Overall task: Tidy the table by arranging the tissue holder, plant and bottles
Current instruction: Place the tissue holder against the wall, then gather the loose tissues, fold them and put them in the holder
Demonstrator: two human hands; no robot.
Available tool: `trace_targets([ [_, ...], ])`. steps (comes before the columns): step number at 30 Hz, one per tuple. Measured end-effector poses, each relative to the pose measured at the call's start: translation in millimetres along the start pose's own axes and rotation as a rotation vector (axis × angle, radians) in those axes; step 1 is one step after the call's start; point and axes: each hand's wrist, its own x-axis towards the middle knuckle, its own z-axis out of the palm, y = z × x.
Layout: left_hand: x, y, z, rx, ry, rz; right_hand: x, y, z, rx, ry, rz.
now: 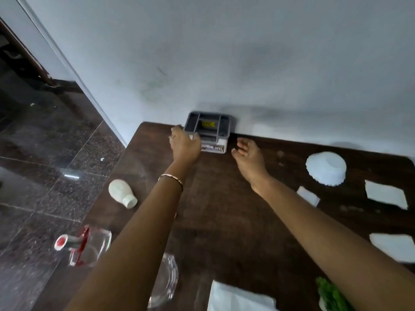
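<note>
The grey tissue holder [210,129] stands at the table's far edge against the wall. My left hand [184,143] rests against its left front corner, fingers curled on it. My right hand [247,157] is just right of the holder, fingers apart, not touching it. A white bottle [122,193] lies on its side near the left edge. A clear bottle with a red cap [85,244] lies at the front left. Green plant leaves [332,295] show at the bottom right, partly hidden by my right arm.
The dark wooden table [224,221] carries a white scalloped bowl [325,168] upside down at right, several white tissues [385,194], a larger tissue [238,297] at the front, and a clear glass dish [165,281] under my left arm. Dark tiled floor lies left.
</note>
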Motion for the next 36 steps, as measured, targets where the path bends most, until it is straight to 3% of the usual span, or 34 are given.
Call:
trace_targets([
  [6, -108, -8, -5, 0.127, -0.111, 0.278, -91, 15, -42, -0.115, -0.137, -0.019],
  [9, -156, -37, -9, 0.234, -0.376, 0.241, -139, 37, -56, -0.137, -0.141, -0.022],
  [12, -194, -69, -13, 0.372, -0.515, 0.252, -184, 60, -65, -0.177, -0.115, -0.027],
  [16, -238, -114, -19, 0.539, -0.693, 0.201, -233, 80, -76, -0.478, -0.299, -0.049],
  [19, -257, -140, -24, 0.588, -0.653, 0.2, -255, 86, -82, -0.73, -0.44, -0.089],
  [22, -269, -148, -30, 0.588, -0.595, 0.198, -267, 93, -84, -0.859, -0.429, -0.138],
  [36, -292, -157, -27, 0.493, -0.456, 0.187, -262, 104, -79, -0.997, -0.365, -0.377],
])
